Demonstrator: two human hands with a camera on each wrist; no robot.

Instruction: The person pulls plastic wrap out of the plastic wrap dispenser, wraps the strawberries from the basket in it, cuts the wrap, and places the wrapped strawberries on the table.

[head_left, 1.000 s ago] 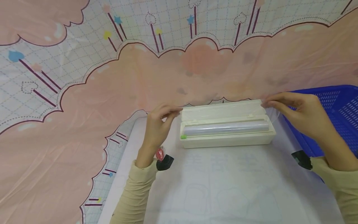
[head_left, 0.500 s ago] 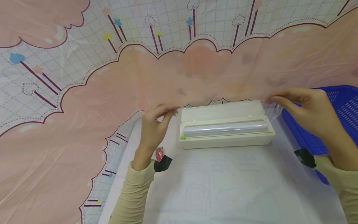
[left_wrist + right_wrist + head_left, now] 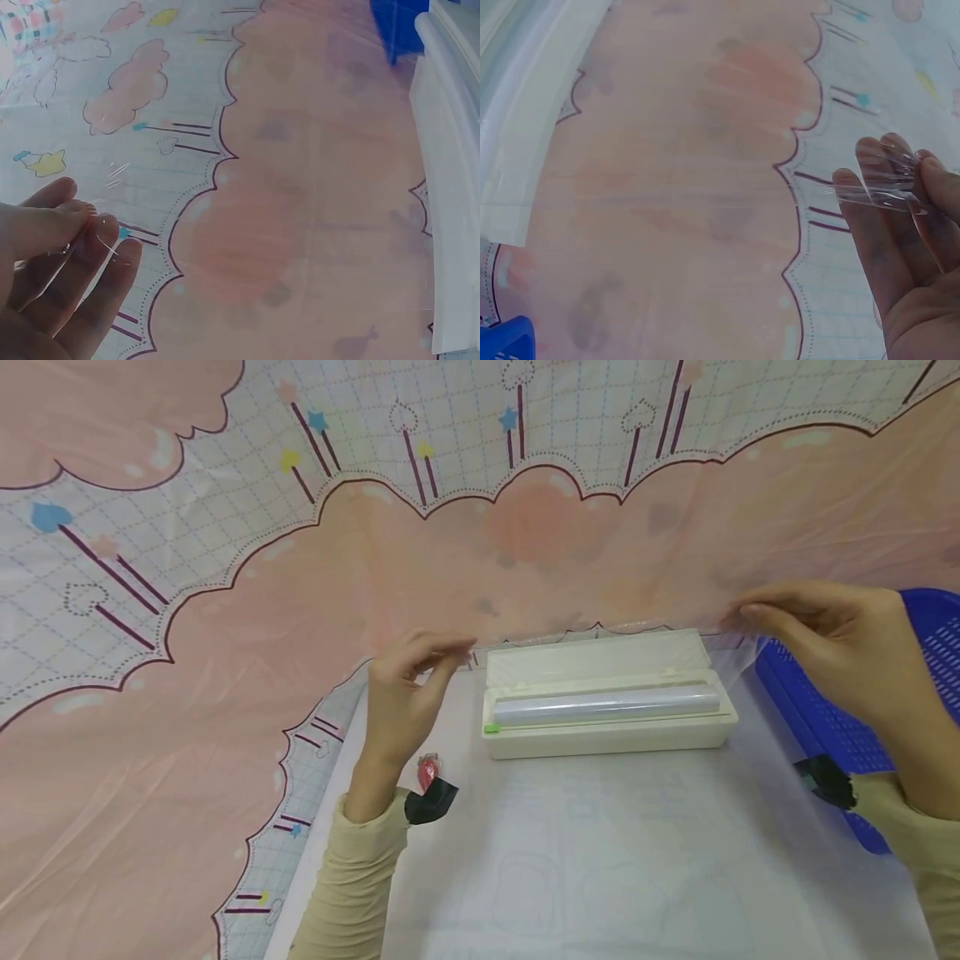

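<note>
A: What's that stretched between the two hands?

B: Clear film [image 3: 742, 662], one sheet, running past the raised lid [image 3: 600, 657] of the white box [image 3: 611, 741].

A: Is it properly held?

B: At both sides. The left hand [image 3: 405, 689] pinches one edge between thumb and fingers; the right hand [image 3: 847, 647] pinches the other, where the film is bunched into creases.

A: How would it handle, do you think?

B: Next to no weight, I'd say — limp, clingy, quick to wrinkle or tear. I'd take it by the two outer corners and pull evenly. The roll [image 3: 607, 701] looks stiffer, and it sits snug in the box.

A: Count everything for me.

B: Two hands, one sheet, one roll, one box, one lid, one green tab [image 3: 492, 727] at the box's left end, one blue basket [image 3: 787, 706] by the right arm, and one small red thing [image 3: 428, 769] beside the left cuff [image 3: 375, 827] — what it is, I can't tell.
</note>
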